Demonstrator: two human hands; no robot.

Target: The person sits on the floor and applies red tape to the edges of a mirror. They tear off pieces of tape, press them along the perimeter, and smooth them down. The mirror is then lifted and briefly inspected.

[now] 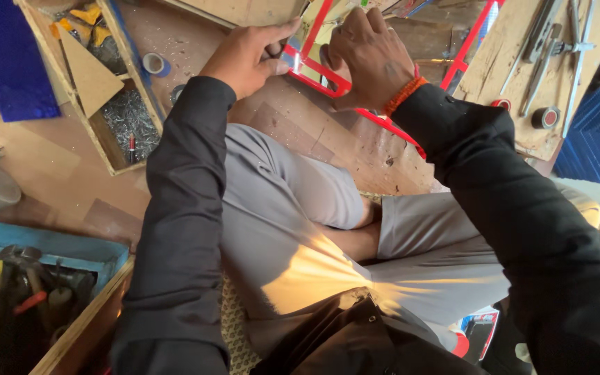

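I sit cross-legged on a wooden floor in grey trousers and black sleeves. My left hand [248, 55] grips the near corner of a red-framed mirror [328, 78] that lies in front of my knees. My right hand [369, 55], with an orange thread at the wrist, presses on the same red frame just right of the left hand. The frame's red edge runs on to the right, under my right forearm. The upper part of the mirror is cut off by the top of the picture.
A wooden tray [116, 104] with nails, yellow bits and a triangular board lies at left. A tape roll [154, 64] sits beside it. A blue toolbox [43, 278] with hammers is lower left. A board [522, 62] with metal tools and a tape roll lies at right.
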